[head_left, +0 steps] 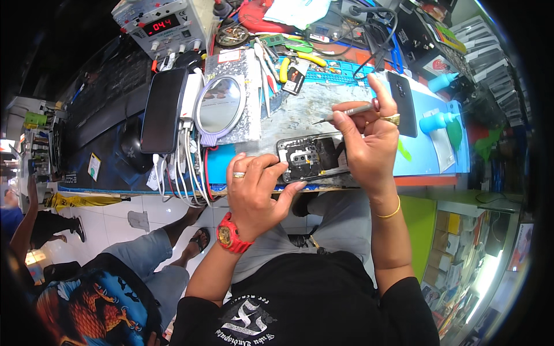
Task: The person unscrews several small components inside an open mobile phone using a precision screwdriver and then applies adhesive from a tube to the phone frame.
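Note:
An opened phone (300, 160) lies on the worn grey mat at the bench's front edge, its dark inside parts facing up. My left hand (254, 185) grips its left end, the index finger at the side and the thumb along the near edge. Above the phone's right part, my right hand (372, 144) is closed around a slim grey screwdriver (359, 110). The thin tip points left and stays apart from the phone. My right hand hides the phone's right end.
Left of the mat are a round mirror (220, 108), a dark phone (164, 112) and white cables (186, 155). Tweezers (265, 86) and a blue tray (329, 72) lie beyond. Light-blue bottles (437, 121) stand right. A power supply (161, 26) is far left; another person (104, 300) sits left.

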`<state>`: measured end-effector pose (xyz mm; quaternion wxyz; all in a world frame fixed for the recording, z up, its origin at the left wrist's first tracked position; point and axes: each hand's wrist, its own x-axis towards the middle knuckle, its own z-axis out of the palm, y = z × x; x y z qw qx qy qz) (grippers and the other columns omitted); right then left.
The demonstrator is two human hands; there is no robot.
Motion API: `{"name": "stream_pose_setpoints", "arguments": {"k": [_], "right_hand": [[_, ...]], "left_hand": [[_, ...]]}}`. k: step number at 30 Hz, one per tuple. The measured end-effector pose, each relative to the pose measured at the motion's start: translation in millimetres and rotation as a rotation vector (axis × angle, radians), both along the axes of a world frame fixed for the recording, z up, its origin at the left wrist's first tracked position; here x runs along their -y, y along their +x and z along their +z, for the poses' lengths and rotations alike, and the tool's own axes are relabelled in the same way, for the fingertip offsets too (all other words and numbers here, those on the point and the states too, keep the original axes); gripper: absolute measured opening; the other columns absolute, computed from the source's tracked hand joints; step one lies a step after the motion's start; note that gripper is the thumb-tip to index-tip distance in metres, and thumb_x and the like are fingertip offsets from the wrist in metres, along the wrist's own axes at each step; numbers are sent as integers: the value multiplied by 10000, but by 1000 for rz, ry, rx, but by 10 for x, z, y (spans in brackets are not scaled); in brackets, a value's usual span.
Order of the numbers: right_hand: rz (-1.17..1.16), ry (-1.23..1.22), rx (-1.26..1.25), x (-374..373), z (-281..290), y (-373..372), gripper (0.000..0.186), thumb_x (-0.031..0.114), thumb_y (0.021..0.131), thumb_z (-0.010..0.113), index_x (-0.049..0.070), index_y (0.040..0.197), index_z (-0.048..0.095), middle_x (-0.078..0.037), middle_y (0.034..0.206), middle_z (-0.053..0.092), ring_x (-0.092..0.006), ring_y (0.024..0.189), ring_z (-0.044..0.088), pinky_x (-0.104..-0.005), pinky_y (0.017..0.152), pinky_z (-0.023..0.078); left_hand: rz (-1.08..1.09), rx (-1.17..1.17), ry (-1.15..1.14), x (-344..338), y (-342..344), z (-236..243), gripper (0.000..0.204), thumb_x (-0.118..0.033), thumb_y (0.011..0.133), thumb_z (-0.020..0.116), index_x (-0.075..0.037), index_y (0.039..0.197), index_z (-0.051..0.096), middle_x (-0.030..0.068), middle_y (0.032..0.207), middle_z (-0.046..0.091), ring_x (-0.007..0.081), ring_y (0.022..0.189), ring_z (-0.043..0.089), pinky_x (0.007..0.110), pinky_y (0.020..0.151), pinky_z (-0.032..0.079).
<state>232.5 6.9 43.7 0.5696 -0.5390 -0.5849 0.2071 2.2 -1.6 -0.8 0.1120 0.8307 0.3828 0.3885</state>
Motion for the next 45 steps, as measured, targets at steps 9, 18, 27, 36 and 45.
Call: {"name": "stream_pose_setpoints", "arguments": {"k": [9,18,27,36,45], "right_hand": [[16,-32,19,-116,-82,-106,752,-89,994,715,-6,1638,335,-148,1107,771,-160,984,761,-295,897,613],[6,-42,47,-138,-72,-153,751,-91,984,723,-12,1631,350,-147,1091,777,-160,973,768,-292,892,614],[77,22,-76,-41,-110,-118,782,-125,999,677,26,1648,267,-183,1161,735,-209,1023,768,-321,920,621],[51,50,-338,-20,-15,-69,734,-102,1012,672,17,1625,287,-192,1159,733,-224,987,764,-367,922,655],[58,24,-405,-81,72,-120,739,-70,994,711,-56,1604,294,-125,1099,745,-140,962,741,-284,889,605]], "left_hand": [[-9,-15,18,-11,3,-13,458,-303,759,956,-68,1081,731,94,1105,708,287,1035,665,537,1074,436],[-12,-20,13,-12,-3,-12,463,-304,757,958,-66,1084,732,92,1106,711,288,1037,665,535,1075,438],[-11,-19,9,-4,-7,-14,469,-307,761,956,-68,1096,732,101,1113,707,292,1046,662,540,1085,430],[-3,29,-144,-86,28,326,303,-154,910,837,-3,1145,718,138,999,678,308,820,677,434,730,521],[13,-221,-87,-582,392,661,174,-167,938,803,-61,1070,763,109,916,671,346,773,711,452,651,548]]}}
